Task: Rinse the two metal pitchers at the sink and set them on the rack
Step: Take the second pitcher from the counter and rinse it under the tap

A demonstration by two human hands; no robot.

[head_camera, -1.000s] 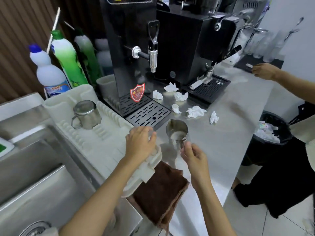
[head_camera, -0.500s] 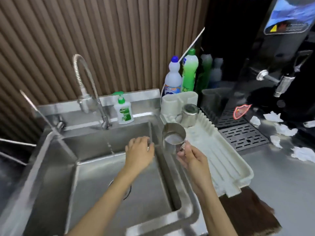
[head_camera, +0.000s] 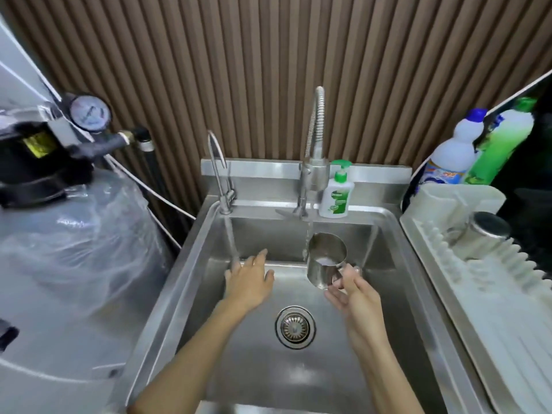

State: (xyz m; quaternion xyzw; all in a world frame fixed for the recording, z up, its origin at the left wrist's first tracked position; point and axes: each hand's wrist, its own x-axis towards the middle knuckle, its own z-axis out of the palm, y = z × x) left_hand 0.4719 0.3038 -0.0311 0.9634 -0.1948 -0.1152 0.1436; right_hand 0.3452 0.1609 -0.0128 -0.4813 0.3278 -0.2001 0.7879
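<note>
1. A shiny steel pitcher (head_camera: 325,261) hung over the steel sink (head_camera: 388,231), beside the tap's water stream (head_camera: 308,237).
2. The right hand (head_camera: 355,294) pinched its handle.
3. The left hand (head_camera: 249,279) hovered, fingers spread.
4. A second steel pitcher (head_camera: 484,234) sat inverted on the white rack (head_camera: 507,309).

rack (head_camera: 490,309) and tank (head_camera: 68,264) cut by edges.
</note>
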